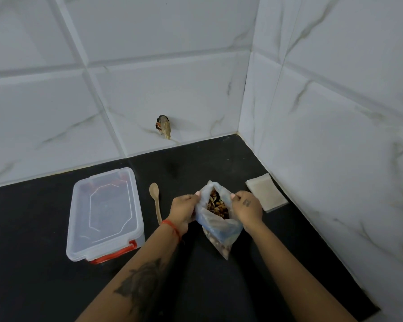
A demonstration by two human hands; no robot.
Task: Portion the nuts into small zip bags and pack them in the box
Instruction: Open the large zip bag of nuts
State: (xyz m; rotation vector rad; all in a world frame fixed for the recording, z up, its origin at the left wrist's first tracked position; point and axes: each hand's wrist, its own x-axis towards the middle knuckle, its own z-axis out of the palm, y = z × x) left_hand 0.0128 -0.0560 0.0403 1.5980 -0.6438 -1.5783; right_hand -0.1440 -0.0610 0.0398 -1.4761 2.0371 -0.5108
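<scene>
Two hands hold open a thin plastic bag of nuts (218, 219) standing on a black desk (219, 287) — the left hand (184, 206) and the right hand (247, 206) each pinch one side of its mouth. Toward the left edge sits a clear lidded box (105, 214) with red latches, a wooden spoon (156, 201) beside it. Small zip bags (265, 191) lie stacked near the desk's back right corner.

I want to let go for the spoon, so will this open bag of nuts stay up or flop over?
Probably flops: the bag of nuts is thin, crumpled plastic, and both hands hold its mouth open. The nuts' weight sits low, so it may slump rather than roll, possibly spilling.
</scene>
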